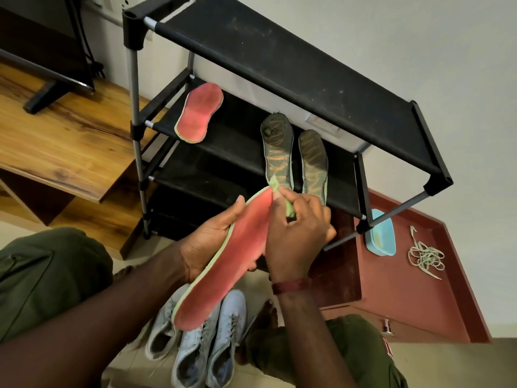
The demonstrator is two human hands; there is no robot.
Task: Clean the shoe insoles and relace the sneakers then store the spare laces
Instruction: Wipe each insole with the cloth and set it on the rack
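Note:
My left hand (208, 242) grips a long red insole (223, 273) with a green rim from below, near its middle. My right hand (296, 233) holds a small green brush (288, 205) whose tip touches the insole's far end. A second red insole (200, 112) lies on a shelf of the black shoe rack (293, 71). Two dark olive insoles (279, 152) lie side by side on the same shelf. Pale grey sneakers (201, 348) stand on the floor under my hands. A tangle of pale laces (425, 257) lies on the red cabinet top.
A light blue tub (382, 233) sits on the red cabinet (405, 289) beside the rack's right leg. A wooden stand (61, 135) with a dark screen on it is at the left. My knees in olive trousers frame the sneakers.

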